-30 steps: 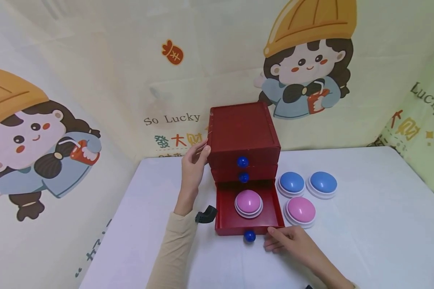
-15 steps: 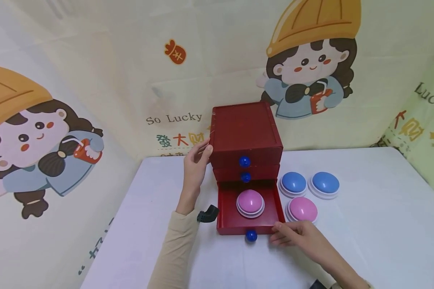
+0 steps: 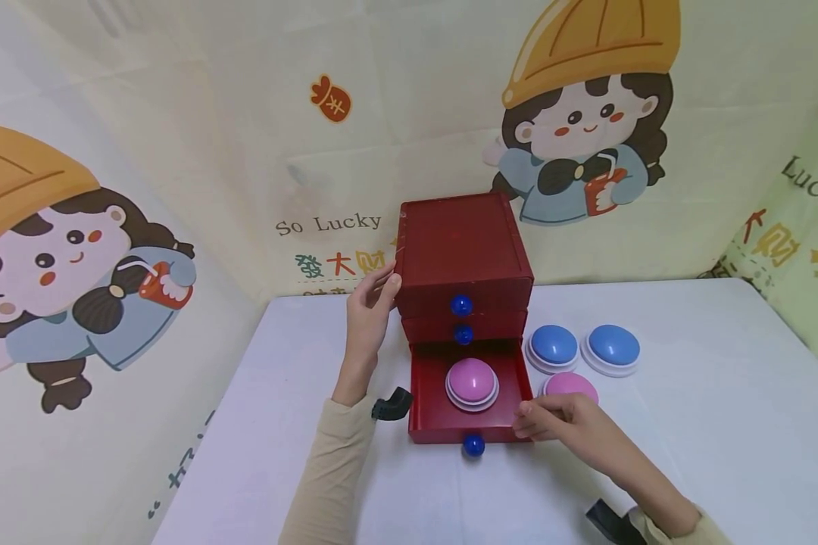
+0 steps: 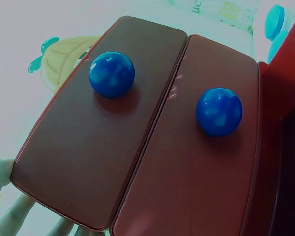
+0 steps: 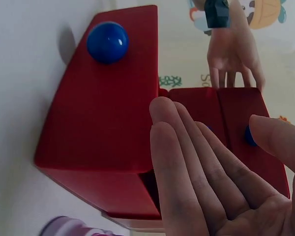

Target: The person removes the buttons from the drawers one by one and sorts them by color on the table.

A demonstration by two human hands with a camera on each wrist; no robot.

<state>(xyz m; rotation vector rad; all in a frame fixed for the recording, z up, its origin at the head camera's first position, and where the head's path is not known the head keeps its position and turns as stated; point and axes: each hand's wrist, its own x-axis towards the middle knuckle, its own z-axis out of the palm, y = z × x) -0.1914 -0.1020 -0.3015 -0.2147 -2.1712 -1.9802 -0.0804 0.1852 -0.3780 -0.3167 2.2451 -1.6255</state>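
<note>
From the head camera, your left hand (image 3: pixel 368 318) lay flat with straight fingers against the left side of the red drawer chest (image 3: pixel 460 253) on the white table (image 3: pixel 709 393). The bottom drawer (image 3: pixel 469 424) stood pulled out with a pink dome button (image 3: pixel 472 383) inside. Your right hand (image 3: pixel 566 425), fingers relaxed and gripping nothing, touched the drawer's right front corner, partly covering another pink dome button (image 3: pixel 572 384).

Your left wrist camera showed two shut drawer fronts with blue knobs (image 4: pixel 112 74).

Your right wrist camera showed straight fingers (image 5: pixel 187 167) against the open drawer's front.
</note>
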